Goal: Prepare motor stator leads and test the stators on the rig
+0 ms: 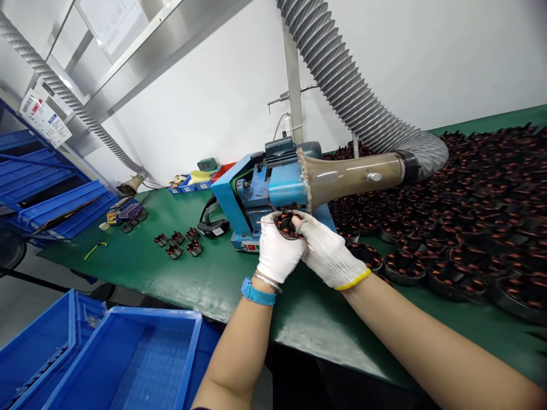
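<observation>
A round black ring with copper windings is held in both hands, just in front of the blue belt-driven machine on the green-topped table. The white-gloved left hand has its fingers curled around the near-left side of the ring, and the right hand, in a white knit glove with a yellow cuff, grips the other side, its thumb at the upper face. Thin wire ends stick out from the ring; whether it touches the machine is hidden by the hands.

This piece looks to be partway through handling: it is in the grip, not yet set down. To the left, a loose cluster of five similar small wound parts sits on the table. To the right, a dense spread of dark rings with copper windings covers much of the surface. Judging by the numbers, the spread may be one side of the work and the cluster the other, but which is finished and which is waiting cannot be told, so how much is left stays uncertain.
</observation>
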Demonstrator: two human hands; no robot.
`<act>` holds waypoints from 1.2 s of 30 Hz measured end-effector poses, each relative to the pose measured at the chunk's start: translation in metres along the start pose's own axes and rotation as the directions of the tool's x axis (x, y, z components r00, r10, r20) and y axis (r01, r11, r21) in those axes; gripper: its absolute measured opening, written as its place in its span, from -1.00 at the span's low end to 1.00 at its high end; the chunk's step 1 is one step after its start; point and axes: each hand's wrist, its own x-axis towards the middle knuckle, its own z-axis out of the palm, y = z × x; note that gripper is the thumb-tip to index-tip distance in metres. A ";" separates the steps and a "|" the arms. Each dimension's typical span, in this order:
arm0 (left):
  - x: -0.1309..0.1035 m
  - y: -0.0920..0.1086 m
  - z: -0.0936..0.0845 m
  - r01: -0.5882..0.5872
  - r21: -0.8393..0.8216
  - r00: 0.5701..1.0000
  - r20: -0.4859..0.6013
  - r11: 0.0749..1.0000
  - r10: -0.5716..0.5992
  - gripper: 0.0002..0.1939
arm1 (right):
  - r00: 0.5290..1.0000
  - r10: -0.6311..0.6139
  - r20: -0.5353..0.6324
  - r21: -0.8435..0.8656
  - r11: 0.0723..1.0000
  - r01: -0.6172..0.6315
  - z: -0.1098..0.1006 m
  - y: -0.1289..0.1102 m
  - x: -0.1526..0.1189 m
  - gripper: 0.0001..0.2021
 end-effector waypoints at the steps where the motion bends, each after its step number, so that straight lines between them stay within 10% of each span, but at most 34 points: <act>1: 0.001 0.001 0.000 -0.022 0.027 1.000 0.003 0.999 0.022 -0.47 | 1.000 -0.004 -0.013 0.005 1.000 0.004 0.000 0.002 0.000 -0.68; 13: -0.003 -0.006 -0.002 -0.059 -0.013 0.998 0.029 0.998 0.059 -0.50 | 0.994 0.102 -0.032 0.102 0.990 -0.099 0.002 0.004 -0.003 -0.61; 28: -0.043 -0.002 -0.011 -0.270 -0.159 0.963 -0.070 0.950 0.262 -0.33 | 0.983 -0.167 0.073 -0.158 0.971 0.177 -0.003 0.008 -0.047 -0.44; 32: -0.044 0.012 -0.014 -0.004 -0.449 0.999 -0.043 0.893 -0.017 -0.39 | 0.904 -0.360 0.232 -0.248 0.877 0.413 -0.013 0.012 -0.052 -0.29; 36: -0.041 0.022 -0.027 0.273 -0.753 0.925 0.036 0.599 -0.377 -0.59 | 0.839 -0.439 0.320 -0.279 0.803 0.527 -0.016 0.019 -0.047 -0.34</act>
